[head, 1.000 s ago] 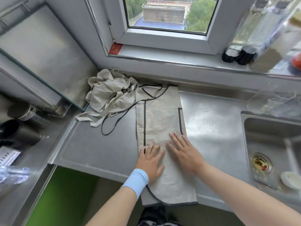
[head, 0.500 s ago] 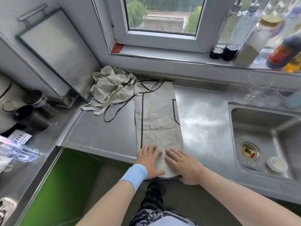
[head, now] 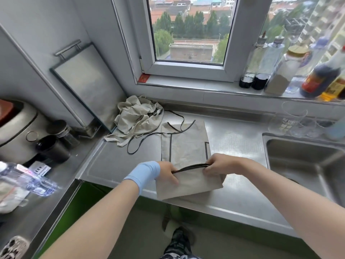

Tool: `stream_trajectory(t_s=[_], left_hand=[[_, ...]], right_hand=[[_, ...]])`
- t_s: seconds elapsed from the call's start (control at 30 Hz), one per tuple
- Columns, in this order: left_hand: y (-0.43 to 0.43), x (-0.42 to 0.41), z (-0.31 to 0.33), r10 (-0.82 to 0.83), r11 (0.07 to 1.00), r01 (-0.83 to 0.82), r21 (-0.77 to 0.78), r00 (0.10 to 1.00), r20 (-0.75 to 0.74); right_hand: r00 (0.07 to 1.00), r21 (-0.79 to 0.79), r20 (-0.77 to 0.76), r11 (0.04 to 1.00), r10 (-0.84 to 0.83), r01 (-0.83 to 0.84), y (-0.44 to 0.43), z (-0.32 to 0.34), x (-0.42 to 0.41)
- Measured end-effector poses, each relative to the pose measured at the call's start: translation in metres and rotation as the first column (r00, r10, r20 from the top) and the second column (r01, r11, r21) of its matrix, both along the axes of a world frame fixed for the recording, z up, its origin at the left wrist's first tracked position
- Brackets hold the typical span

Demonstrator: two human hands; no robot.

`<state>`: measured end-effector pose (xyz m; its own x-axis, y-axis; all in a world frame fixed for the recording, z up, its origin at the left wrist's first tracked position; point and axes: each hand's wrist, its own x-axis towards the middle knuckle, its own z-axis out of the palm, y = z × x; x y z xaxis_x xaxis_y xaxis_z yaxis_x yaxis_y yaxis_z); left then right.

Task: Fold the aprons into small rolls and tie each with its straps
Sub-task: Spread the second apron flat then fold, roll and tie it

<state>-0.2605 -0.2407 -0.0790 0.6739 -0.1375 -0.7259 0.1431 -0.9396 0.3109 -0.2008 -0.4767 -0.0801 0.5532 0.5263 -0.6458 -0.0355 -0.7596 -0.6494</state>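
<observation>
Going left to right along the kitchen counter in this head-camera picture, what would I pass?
Silver cooker → black cup → crumpled apron → half-folded apron → sink.

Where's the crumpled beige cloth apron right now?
Head view: the crumpled beige cloth apron lies in the back left corner of the stainless steel counter, beside the leaning steel tray, just left of the flat beige apron being folded.

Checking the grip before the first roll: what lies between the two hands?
In the head view, the dark-trimmed hem of the apron stretches between the left hand and the right hand, each pinching one end of it.
</observation>
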Motion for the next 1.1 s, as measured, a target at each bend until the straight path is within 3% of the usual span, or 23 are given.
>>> stream_trajectory(t_s=[0.07, 0.17, 0.27, 0.37, 0.43, 0.47, 0.53, 0.6, 0.73, 0.87, 1.1], left_hand=[[0.007, 0.014, 0.010, 0.024, 1.000, -0.024, 0.015, 0.999, 0.036], [0.013, 0.041, 0.012, 0.123, 0.992, -0.119, -0.031, 0.958, 0.258], [0.014, 0.067, 0.003, 0.247, 0.964, -0.261, -0.048, 0.820, 0.517], [0.010, 0.081, -0.016, 0.203, 0.962, -0.273, -0.029, 0.640, 0.741], [0.005, 0.083, -0.035, 0.154, 0.975, -0.219, -0.034, 0.559, 0.815], [0.003, 0.083, -0.045, 0.134, 0.983, -0.178, -0.037, 0.571, 0.810], [-0.002, 0.082, -0.070, 0.071, 0.997, -0.080, -0.023, 0.679, 0.731], [-0.004, 0.080, -0.095, -0.047, 0.999, 0.030, 0.038, 0.792, 0.609], [-0.003, 0.079, -0.133, -0.137, 0.982, 0.070, 0.174, 0.904, 0.405], [0.010, 0.076, -0.158, -0.168, 0.962, 0.064, 0.267, 0.906, 0.388], [0.044, 0.068, -0.173, -0.196, 0.965, 0.080, 0.250, 0.854, 0.482]], right_hand=[[0.999, 0.049, -0.003, 0.998, -0.036, 0.036, 0.000, 0.006, 0.015], [0.960, 0.092, 0.202, 0.979, -0.195, 0.180, 0.009, 0.001, 0.040], [0.841, 0.090, 0.451, 0.953, -0.299, 0.290, 0.020, -0.014, 0.065], [0.783, 0.069, 0.524, 0.933, -0.336, 0.355, 0.031, -0.029, 0.085], [0.754, 0.056, 0.553, 0.919, -0.355, 0.391, 0.038, -0.041, 0.097], [0.744, 0.058, 0.559, 0.912, -0.367, 0.406, 0.041, -0.049, 0.103], [0.724, 0.021, 0.596, 0.908, -0.348, 0.419, 0.048, -0.066, 0.111], [0.669, -0.087, 0.708, 0.913, -0.225, 0.399, 0.051, -0.084, 0.110], [0.541, -0.126, 0.841, 0.974, 0.005, 0.188, 0.055, -0.123, 0.087], [0.605, -0.284, 0.750, 0.956, 0.267, -0.069, 0.042, -0.161, 0.064], [0.614, -0.378, 0.712, 0.923, 0.339, -0.072, 0.024, -0.180, 0.060]])
